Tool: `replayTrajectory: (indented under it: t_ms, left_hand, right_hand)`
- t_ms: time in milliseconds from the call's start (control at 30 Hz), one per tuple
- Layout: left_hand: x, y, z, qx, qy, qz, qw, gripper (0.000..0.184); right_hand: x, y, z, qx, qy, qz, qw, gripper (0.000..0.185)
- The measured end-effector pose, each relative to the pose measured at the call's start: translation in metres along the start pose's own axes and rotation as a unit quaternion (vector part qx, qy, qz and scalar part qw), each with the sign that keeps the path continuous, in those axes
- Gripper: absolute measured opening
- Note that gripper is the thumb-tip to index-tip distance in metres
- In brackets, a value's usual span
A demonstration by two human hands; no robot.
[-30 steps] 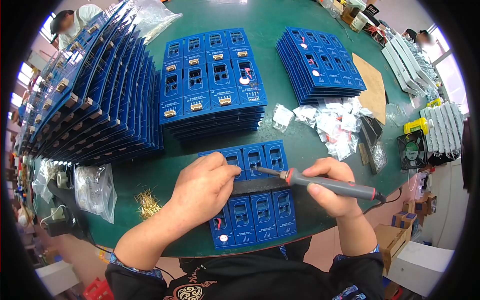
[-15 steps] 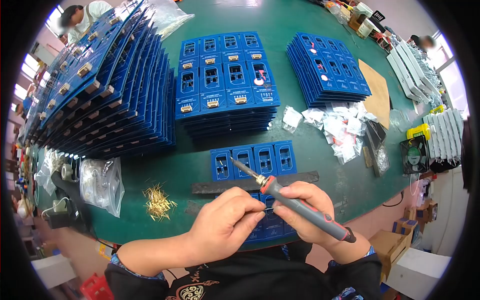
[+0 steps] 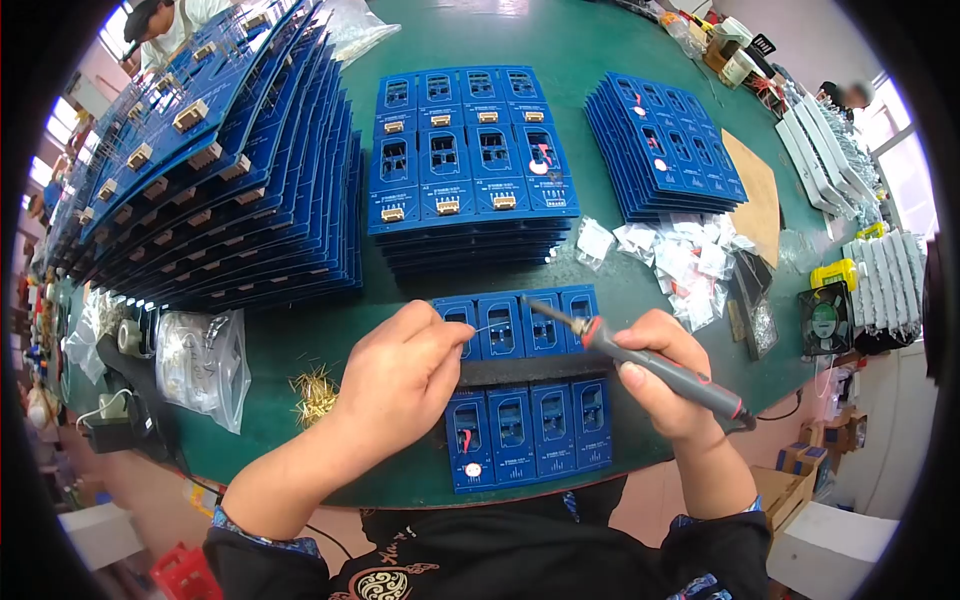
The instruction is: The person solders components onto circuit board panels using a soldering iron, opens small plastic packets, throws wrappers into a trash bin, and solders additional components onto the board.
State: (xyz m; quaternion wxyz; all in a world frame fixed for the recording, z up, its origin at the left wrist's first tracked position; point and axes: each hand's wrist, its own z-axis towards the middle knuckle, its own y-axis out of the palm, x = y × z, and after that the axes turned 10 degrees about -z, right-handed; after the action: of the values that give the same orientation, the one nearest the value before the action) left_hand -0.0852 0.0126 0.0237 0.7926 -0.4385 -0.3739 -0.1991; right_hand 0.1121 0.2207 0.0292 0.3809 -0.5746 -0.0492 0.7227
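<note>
My left hand [image 3: 400,375] pinches a thin strand of solder wire [image 3: 488,328], its free end over the far row of a blue circuit board [image 3: 533,455]. In my right hand [image 3: 665,375] is a grey and red soldering iron [image 3: 683,383], its tip pointing left above the same row. A dark bar [image 3: 535,372] lies across the board between its two rows of cut-outs. On the near row, a pink-red strip and a round white sticker [image 3: 473,470] sit at the left. Whether the iron's tip touches the board, I cannot tell.
Stacks of blue boards stand at the left [image 3: 230,200], middle [image 3: 470,220] and right [image 3: 665,150]. Brass-coloured pins [image 3: 316,395] lie in a pile at left, near a plastic bag [image 3: 203,368]. Small packets [image 3: 690,260] and a fan [image 3: 826,318] are at right. A co-worker sits behind the left stack.
My hands have moved apart: the left forward and left with the wire, the right to the right with the iron. The near row of the board has come into view.
</note>
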Motion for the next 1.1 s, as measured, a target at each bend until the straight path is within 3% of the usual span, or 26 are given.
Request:
replayTrajectory:
  t_ms: [200,400,1100]
  left_hand:
    - [-0.009,0.008,0.001,-0.010,0.000,0.016,1.000,0.015]
    - [-0.010,0.009,0.002,-0.013,0.005,0.025,1.000,0.015]
    - [-0.010,0.009,0.002,-0.020,0.007,0.025,0.999,0.014]
  right_hand:
    - [0.007,0.006,-0.013,-0.020,0.090,0.031,0.995,0.021]
    - [0.008,0.010,-0.004,0.011,0.014,0.011,1.000,0.021]
    - [0.006,0.009,0.000,-0.018,0.013,-0.010,1.000,0.020]
